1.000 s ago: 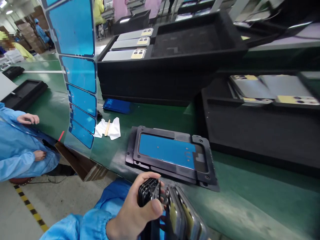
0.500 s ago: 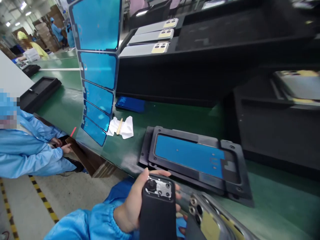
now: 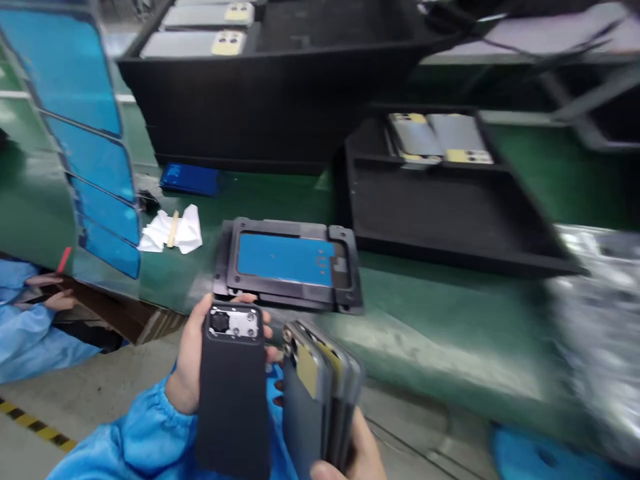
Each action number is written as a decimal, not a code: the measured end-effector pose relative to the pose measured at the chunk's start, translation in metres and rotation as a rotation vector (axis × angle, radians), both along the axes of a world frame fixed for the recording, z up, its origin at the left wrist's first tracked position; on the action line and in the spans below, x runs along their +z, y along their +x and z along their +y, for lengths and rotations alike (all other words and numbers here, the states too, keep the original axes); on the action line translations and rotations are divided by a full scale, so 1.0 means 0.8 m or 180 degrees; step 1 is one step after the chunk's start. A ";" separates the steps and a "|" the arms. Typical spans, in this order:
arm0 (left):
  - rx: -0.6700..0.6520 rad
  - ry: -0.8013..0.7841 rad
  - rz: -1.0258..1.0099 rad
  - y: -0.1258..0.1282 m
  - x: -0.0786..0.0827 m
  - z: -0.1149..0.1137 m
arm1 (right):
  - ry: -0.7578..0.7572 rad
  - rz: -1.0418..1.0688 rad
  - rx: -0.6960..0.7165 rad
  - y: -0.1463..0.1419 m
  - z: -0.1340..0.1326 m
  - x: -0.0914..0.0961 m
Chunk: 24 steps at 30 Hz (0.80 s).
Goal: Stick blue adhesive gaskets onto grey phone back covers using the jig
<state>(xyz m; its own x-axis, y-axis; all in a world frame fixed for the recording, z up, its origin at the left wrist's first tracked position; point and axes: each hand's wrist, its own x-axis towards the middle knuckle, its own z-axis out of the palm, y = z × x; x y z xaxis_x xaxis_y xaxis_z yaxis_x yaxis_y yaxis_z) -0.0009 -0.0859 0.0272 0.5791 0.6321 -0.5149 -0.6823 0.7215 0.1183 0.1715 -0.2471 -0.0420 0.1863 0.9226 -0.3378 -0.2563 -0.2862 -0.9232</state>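
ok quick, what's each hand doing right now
Left hand: closed around a dark phone body, held upright.
Right hand: only partly in view at the bottom edge, gripping a stack of phone back covers.

My left hand (image 3: 187, 363) is bare, and its arm wears a bright blue sleeve (image 3: 135, 443) gathered by elastic at the wrist. My right hand (image 3: 357, 453) is bare too, ungloved, without rings.

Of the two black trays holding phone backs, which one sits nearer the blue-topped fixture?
The lower tray on the right: it lies right behind the fixture, while the tall tray stands farther back.
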 end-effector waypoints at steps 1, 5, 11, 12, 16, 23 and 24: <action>-0.0019 -0.0022 0.0055 -0.001 0.000 0.002 | 0.0087 0.0089 0.0005 -0.005 0.004 0.004; 0.0012 -0.0130 0.0209 0.000 0.000 0.008 | 0.0408 0.0413 0.0110 -0.017 0.029 0.017; -0.0008 -0.0165 0.0325 0.008 0.002 0.008 | 0.0406 0.0441 0.0033 -0.013 0.036 0.022; -0.0011 -0.0187 0.0339 0.009 0.001 0.008 | 0.0406 0.0441 0.0020 -0.012 0.035 0.021; -0.0027 -0.0259 0.0302 0.009 -0.004 0.008 | 0.0425 0.0445 0.0025 -0.010 0.031 0.017; -0.0381 -0.0304 -0.0414 0.003 -0.008 0.010 | 0.0299 0.0447 0.0039 -0.012 0.034 0.021; -0.0439 -0.0336 -0.0511 0.002 -0.008 0.011 | 0.0300 0.0421 0.0046 -0.011 0.035 0.022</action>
